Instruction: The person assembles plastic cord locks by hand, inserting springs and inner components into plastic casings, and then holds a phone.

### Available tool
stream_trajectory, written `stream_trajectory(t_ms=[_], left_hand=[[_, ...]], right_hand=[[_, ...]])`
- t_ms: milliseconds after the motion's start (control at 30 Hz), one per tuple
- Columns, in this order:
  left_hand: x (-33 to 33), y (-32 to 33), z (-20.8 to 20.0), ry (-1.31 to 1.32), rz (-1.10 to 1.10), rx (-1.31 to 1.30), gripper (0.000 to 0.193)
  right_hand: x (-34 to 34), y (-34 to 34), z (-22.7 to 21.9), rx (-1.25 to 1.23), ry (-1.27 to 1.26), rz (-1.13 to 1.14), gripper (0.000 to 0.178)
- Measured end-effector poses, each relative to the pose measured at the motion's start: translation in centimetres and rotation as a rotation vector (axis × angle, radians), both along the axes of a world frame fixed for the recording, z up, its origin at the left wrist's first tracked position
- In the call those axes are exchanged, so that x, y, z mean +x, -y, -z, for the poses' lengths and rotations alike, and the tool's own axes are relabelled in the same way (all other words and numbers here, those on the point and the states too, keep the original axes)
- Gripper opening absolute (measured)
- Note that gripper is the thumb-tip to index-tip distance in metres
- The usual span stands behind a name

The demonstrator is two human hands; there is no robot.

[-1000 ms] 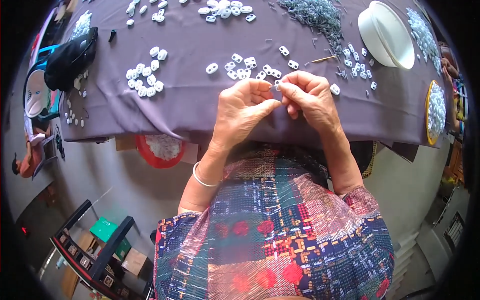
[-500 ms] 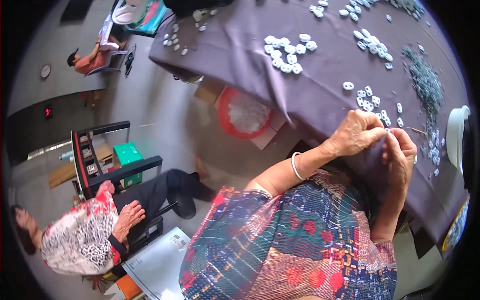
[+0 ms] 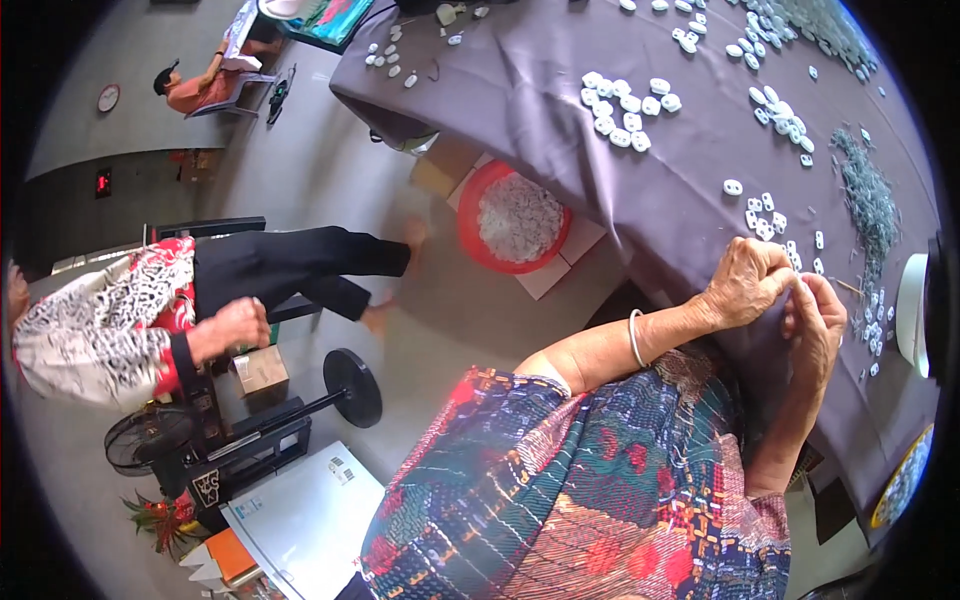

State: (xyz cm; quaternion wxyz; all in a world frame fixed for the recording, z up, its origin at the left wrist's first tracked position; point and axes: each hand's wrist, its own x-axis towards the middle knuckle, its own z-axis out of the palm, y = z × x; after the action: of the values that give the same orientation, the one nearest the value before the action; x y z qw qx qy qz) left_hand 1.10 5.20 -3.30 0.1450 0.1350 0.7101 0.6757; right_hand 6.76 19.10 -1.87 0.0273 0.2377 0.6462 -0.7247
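Over the near edge of the table, my left hand (image 3: 748, 284) and my right hand (image 3: 817, 318) meet with fingertips pinched together. Whatever they hold between them is too small and covered to make out. Just beyond the fingers lies a loose group of small white two-holed plastic pieces (image 3: 765, 217). To the right of my right hand are small clear pieces (image 3: 877, 318) and a thin brown stick (image 3: 850, 287). Farther back spreads a heap of tiny grey-green slivers (image 3: 868, 190).
More white pieces (image 3: 631, 120) lie in clusters on the dark tablecloth (image 3: 520, 90). A pale bowl (image 3: 913, 315) stands at the right edge. Below the table, a red basin (image 3: 468, 220) holds white bits. At left are another person (image 3: 110, 320) and a fan (image 3: 150, 440).
The person at left has risen from a seat and now stands upright. My view has shifted, so the table sits farther right. My hands stay pinched together.
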Motion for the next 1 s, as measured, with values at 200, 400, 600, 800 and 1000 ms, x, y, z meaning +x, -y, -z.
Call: stream_trajectory(t_ms=[200,400,600,800,1000], left_hand=[[-0.6,1.5,-1.1,-0.056,0.029,-0.113,0.017],[0.4,1.2,-2.2,0.088,0.049,0.022,0.028],[-3.8,5.7,-2.3,-0.428,-0.334,-0.551,0.024],[-5.8,5.4,-2.2,-0.626,-0.179,-0.715,0.014],[-4.3,4.9,-2.4,-0.555,-0.101,-0.445,0.012]], right_hand=[[-0.9,1.2,-0.9,0.060,0.029,-0.084,0.013],[-0.4,0.0,-1.2,-0.099,-0.032,-0.076,0.013],[0.1,-0.2,-1.6,-0.125,-0.064,-0.035,0.013],[0.4,0.0,-1.8,-0.103,-0.070,-0.025,0.013],[0.5,0.1,-1.6,-0.118,-0.076,-0.026,0.013]])
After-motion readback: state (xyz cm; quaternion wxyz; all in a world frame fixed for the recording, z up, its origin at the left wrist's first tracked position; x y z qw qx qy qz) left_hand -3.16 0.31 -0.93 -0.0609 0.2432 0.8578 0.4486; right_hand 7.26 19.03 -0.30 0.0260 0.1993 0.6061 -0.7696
